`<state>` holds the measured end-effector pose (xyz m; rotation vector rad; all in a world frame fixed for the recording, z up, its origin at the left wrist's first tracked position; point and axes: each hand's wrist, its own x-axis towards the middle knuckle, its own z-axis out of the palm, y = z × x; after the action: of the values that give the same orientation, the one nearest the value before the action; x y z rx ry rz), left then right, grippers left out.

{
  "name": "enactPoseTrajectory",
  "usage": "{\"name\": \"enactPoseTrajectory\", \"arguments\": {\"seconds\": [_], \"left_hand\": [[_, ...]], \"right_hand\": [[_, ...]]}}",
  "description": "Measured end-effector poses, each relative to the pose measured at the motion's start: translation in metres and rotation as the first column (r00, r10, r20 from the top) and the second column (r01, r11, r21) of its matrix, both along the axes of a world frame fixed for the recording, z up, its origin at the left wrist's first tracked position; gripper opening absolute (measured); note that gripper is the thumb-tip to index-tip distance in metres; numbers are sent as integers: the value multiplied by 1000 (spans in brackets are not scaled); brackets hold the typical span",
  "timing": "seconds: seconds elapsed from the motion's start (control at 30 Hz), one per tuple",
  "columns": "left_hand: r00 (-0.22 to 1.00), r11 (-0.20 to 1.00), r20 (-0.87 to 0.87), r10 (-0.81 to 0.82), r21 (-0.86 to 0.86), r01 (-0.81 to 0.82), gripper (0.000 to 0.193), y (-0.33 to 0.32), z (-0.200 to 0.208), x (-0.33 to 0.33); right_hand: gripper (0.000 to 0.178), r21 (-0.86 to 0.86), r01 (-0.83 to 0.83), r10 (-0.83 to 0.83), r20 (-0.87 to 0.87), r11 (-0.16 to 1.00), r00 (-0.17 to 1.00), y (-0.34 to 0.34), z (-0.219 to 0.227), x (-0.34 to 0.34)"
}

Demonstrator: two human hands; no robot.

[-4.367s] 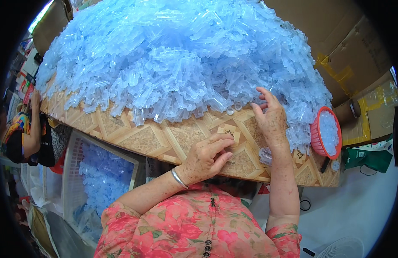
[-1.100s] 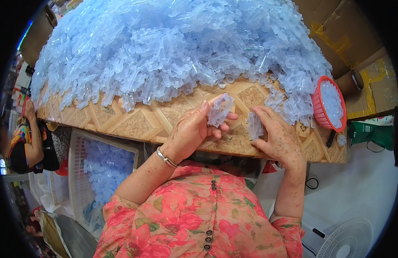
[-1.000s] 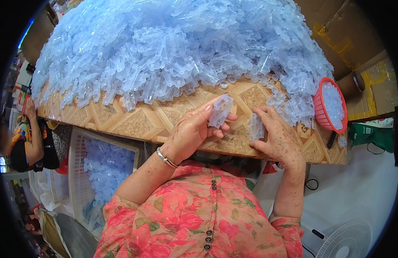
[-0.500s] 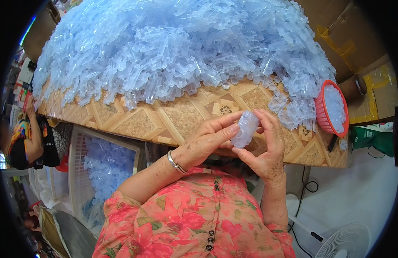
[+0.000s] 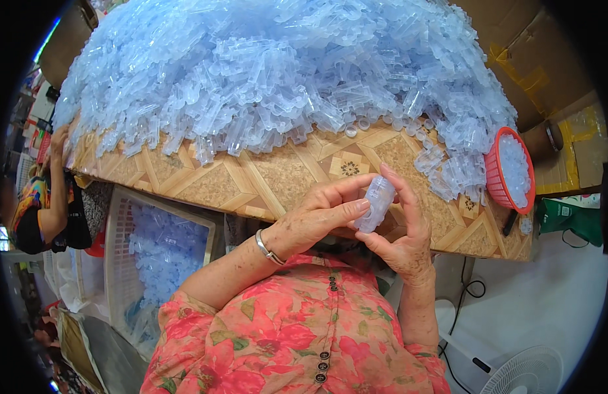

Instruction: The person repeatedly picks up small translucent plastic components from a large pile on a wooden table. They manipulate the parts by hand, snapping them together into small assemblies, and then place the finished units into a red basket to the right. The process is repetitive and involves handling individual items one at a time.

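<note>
Head view: A person's two hands meet over the near edge of a wood-patterned table (image 5: 291,176), both closed on a clear plastic bundle (image 5: 377,202) just off the centre of the picture, toward three o'clock. The left hand (image 5: 330,209) pinches its side from nine o'clock, thumb laid on the near face; the right hand (image 5: 409,233) spans it, fingertips at the twelve o'clock end, thumb beneath at six.

The bundle appears light and fairly stiff, its smooth plastic likely slippery and, if thin-walled, liable to crack under a hard squeeze. If it is several pieces pressed together, they could slide apart; the surest hold would seem to be at both ends, with a light pinch at the middle.

Roughly cylindrical, pale bluish and translucent, it tilts toward one o'clock, its surface glossy and uneven. Whether it is one piece or several cannot be told. Beyond it at eleven to twelve o'clock rises a heap of similar clear pieces (image 5: 271,79); a red basket (image 5: 493,176) of pale pieces stands between two and three.
</note>
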<state>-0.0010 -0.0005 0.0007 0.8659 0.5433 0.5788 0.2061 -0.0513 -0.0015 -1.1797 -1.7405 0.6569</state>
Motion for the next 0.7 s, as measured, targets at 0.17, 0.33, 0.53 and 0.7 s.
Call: {"name": "enactPoseTrajectory", "arguments": {"seconds": [0.17,0.33,0.53,0.7], "left_hand": [[1000,998,-4,-14,68,14,56,1,3,-2],[986,942,-158,44,337,12,54,2,-1,0],[999,951,-47,5,309,10,60,-2,-7,5],[989,790,-132,67,613,28,72,-7,-8,8]], "right_hand": [[94,26,-21,22,-24,999,999,1,-8,-1],[92,118,57,-53,-29,991,998,1,-17,-10],[92,165,119,-94,-152,979,984,0,-35,-19],[88,99,158,-114,-351,983,929,-3,-42,-28]]}}
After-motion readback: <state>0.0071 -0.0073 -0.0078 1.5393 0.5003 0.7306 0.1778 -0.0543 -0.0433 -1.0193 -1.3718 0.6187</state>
